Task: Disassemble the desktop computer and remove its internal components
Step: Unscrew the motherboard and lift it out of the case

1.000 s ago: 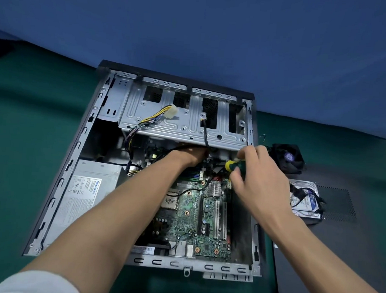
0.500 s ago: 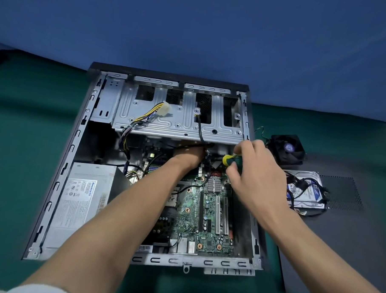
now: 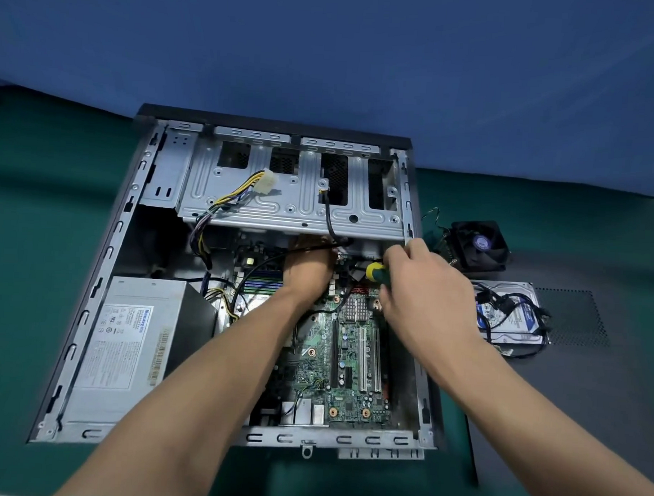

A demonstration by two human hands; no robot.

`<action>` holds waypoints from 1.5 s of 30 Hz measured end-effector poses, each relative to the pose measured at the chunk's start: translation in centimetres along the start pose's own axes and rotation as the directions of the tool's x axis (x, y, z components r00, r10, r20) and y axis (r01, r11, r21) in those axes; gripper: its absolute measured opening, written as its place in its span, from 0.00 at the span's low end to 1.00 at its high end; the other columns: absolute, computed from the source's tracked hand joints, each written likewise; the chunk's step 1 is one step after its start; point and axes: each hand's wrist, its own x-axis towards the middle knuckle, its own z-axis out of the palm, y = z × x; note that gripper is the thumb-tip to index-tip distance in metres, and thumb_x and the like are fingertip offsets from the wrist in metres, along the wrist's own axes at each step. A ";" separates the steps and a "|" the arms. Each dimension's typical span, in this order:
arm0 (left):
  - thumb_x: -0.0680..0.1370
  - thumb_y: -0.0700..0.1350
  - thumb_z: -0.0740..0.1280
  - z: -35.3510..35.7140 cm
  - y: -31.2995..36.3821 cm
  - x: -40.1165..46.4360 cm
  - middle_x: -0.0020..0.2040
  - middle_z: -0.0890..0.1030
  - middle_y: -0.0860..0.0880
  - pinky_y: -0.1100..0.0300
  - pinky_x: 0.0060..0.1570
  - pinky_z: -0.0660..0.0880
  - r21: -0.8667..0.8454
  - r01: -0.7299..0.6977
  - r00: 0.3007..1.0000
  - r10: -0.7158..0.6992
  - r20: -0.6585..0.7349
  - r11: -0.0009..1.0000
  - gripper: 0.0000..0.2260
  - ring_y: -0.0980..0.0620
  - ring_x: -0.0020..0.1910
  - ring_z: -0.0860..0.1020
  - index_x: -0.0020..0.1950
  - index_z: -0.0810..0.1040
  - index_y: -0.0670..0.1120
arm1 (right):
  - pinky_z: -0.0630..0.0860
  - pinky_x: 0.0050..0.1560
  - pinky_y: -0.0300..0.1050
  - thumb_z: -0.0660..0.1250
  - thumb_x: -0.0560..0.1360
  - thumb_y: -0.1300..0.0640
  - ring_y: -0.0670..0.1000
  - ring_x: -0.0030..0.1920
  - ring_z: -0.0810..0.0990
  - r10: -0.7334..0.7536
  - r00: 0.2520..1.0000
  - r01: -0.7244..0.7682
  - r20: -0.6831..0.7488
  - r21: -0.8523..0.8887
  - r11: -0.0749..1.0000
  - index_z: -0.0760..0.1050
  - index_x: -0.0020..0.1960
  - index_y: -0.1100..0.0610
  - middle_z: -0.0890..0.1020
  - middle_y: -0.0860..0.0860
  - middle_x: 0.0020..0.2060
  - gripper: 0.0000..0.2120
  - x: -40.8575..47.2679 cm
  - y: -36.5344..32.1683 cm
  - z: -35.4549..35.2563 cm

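Fingers (image 3: 400, 256) of the right hand (image 3: 425, 289) are curling tightly around the yellow-and-green handle of a screwdriver (image 3: 377, 273), whose shaft is pointing toward the far end of the motherboard (image 3: 345, 355) and is hidden past the grip. The left hand (image 3: 309, 269) is reaching deep under the metal drive cage (image 3: 294, 197); its fingers are tucked out of sight beneath the cage edge, so whether they are gripping anything cannot be told. A black cable (image 3: 328, 218) is hanging from the cage down over the back of that hand.

The desktop computer case (image 3: 90, 312) is lying open on its side on a green table surface (image 3: 26, 234), filling the middle of the view. Inside it, the green motherboard is sitting in the right half, with a small silver heatsink (image 3: 355, 310) just beside the right hand and long expansion slots (image 3: 367, 358) running toward the near edge. The grey power supply (image 3: 122, 347) is sitting in the near left corner, and its bundle of coloured wires is ending in a white connector (image 3: 265, 182) resting on top of the drive cage.

Outside the case to the right, a black cooling fan (image 3: 477, 245) is lying on the table, and nearer the camera a hard drive (image 3: 510, 315) with a blue label is resting on a dark perforated side panel (image 3: 575, 371), tangled with black and blue cables. A blue backdrop (image 3: 326, 53) is standing behind the table.
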 end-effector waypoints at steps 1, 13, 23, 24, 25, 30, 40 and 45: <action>0.78 0.37 0.60 0.0 0.2 -0.2 0.28 0.68 0.53 0.67 0.19 0.60 -0.007 0.026 1.000 -0.026 0.013 1.000 0.08 0.55 0.22 0.66 0.43 0.77 0.45 | 0.62 0.38 0.45 0.62 0.76 0.57 0.56 0.50 0.76 -0.006 1.000 0.007 0.022 -0.032 0.999 0.68 0.58 0.56 0.71 0.53 0.54 0.12 0.1 -0.2 -0.1; 0.80 0.49 0.59 -0.9 -0.1 1.5 0.31 0.74 0.52 0.63 0.25 0.61 -0.146 0.025 0.997 -0.014 0.077 0.989 0.14 0.52 0.29 0.72 0.35 0.74 0.48 | 0.62 0.37 0.45 0.63 0.76 0.56 0.54 0.50 0.77 -0.027 0.996 0.029 0.086 -0.023 0.999 0.67 0.60 0.57 0.70 0.53 0.57 0.15 -0.2 -0.4 -0.1; 0.79 0.43 0.58 -2.3 -1.1 0.9 0.59 0.79 0.44 0.56 0.55 0.72 0.053 -0.313 0.948 0.308 0.086 0.948 0.14 0.43 0.54 0.76 0.60 0.78 0.50 | 0.62 0.35 0.45 0.62 0.75 0.57 0.55 0.48 0.77 -0.009 0.996 0.008 0.086 0.016 1.000 0.66 0.60 0.56 0.68 0.53 0.56 0.14 -0.3 -0.2 0.4; 0.79 0.44 0.59 -2.4 -1.0 0.9 0.59 0.79 0.44 0.57 0.54 0.72 0.063 -0.327 0.943 0.321 0.083 0.943 0.13 0.43 0.54 0.77 0.59 0.79 0.50 | 0.62 0.35 0.45 0.62 0.75 0.57 0.55 0.48 0.78 -0.009 0.996 0.007 0.085 0.019 1.000 0.66 0.60 0.56 0.68 0.53 0.56 0.14 -0.3 -0.2 0.5; 0.79 0.43 0.59 -2.4 -1.0 0.9 0.59 0.79 0.45 0.56 0.55 0.72 0.062 -0.325 0.944 0.319 0.084 0.944 0.13 0.43 0.55 0.76 0.59 0.79 0.50 | 0.62 0.35 0.45 0.62 0.75 0.56 0.55 0.47 0.78 -0.007 0.996 0.005 0.085 0.021 1.000 0.66 0.60 0.56 0.69 0.53 0.56 0.14 -0.3 -0.2 0.5; 0.79 0.42 0.59 -2.4 -0.7 1.1 0.58 0.79 0.44 0.55 0.55 0.73 0.038 -0.216 0.966 0.207 0.157 0.976 0.14 0.43 0.54 0.77 0.61 0.76 0.50 | 0.62 0.35 0.45 0.62 0.75 0.56 0.55 0.46 0.78 -0.002 0.996 -0.002 0.093 0.039 0.999 0.66 0.59 0.56 0.68 0.53 0.56 0.14 -0.2 -0.2 0.5; 0.81 0.53 0.55 -2.3 -1.9 2.5 0.69 0.71 0.44 0.53 0.67 0.62 0.190 -0.315 0.910 0.240 0.337 0.930 0.18 0.44 0.67 0.68 0.68 0.71 0.48 | 0.62 0.34 0.45 0.62 0.76 0.54 0.55 0.44 0.77 0.002 0.993 -0.008 0.116 0.050 0.999 0.66 0.60 0.56 0.68 0.53 0.57 0.15 0.0 -0.1 0.4; 0.81 0.51 0.55 -2.9 -1.2 2.4 0.71 0.68 0.49 0.56 0.69 0.57 0.086 -0.312 0.918 0.277 0.285 0.946 0.16 0.46 0.69 0.65 0.68 0.70 0.52 | 0.61 0.34 0.45 0.62 0.76 0.52 0.55 0.44 0.78 0.003 0.994 -0.007 0.110 0.037 0.999 0.66 0.60 0.56 0.68 0.52 0.56 0.15 0.0 -0.2 0.4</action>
